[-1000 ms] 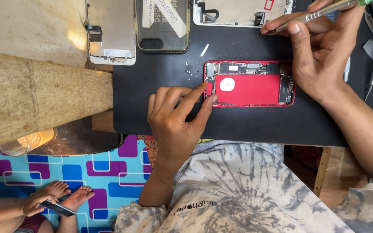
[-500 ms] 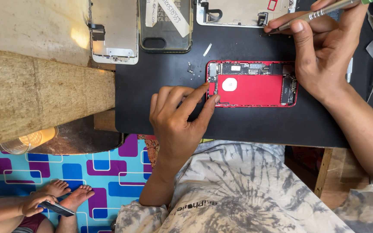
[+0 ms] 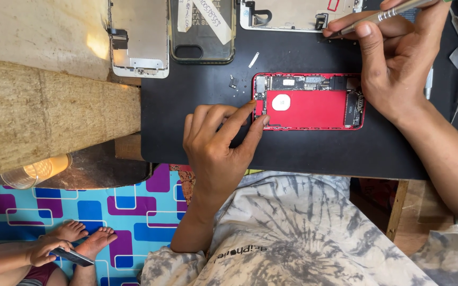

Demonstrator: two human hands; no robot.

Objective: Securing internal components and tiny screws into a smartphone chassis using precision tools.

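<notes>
You see a red opened phone (image 3: 308, 101) with a white round patch inside, lying on a black work mat (image 3: 292, 151). At the far left of that mat sits a dark translucent phone case (image 3: 202, 32) with pale tape strips. Nearest you, your shirt (image 3: 292, 233) is grey-and-white tie-dye. On the left, the floor mat (image 3: 107, 206) shows blue, purple and turquoise rectangles outlined in white.
</notes>
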